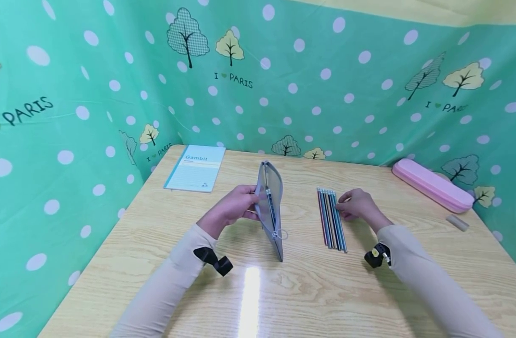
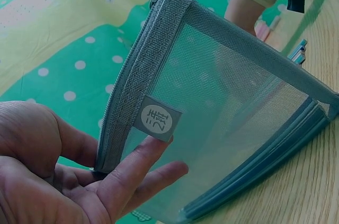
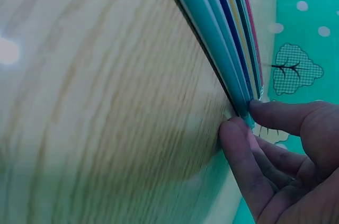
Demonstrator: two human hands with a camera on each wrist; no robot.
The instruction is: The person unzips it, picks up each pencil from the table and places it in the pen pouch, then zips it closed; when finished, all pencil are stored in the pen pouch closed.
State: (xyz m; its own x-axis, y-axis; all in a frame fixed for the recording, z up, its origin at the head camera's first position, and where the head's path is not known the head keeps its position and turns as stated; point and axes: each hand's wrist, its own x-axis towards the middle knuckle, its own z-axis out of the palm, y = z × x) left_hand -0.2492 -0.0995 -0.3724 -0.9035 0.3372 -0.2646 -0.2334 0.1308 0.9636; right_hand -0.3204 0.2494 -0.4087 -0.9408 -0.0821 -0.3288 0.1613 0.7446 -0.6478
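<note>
My left hand (image 1: 236, 205) grips a grey mesh zip pouch (image 2: 212, 86) by its side, with the thumb at the zip edge and fingers against the mesh. The pouch stands unzipped on its long edge, and pencils (image 1: 271, 206) show inside it. A ring hangs from its zip pull, and a round printed label (image 2: 158, 118) sits near my fingertips. To the right, a row of several pencils (image 1: 330, 220) lies side by side on the table. At the far end of the row, my right hand (image 1: 358, 205) pinches the outermost teal pencil (image 3: 212, 49) between thumb and forefinger.
A Gambit notebook (image 1: 197, 166) lies at the back left of the wooden table (image 1: 308, 295). At the back right are a pink pencil case (image 1: 433, 185) and a small grey-brown block (image 1: 457, 222). A green dotted cloth (image 1: 283, 94) hangs behind and to the sides.
</note>
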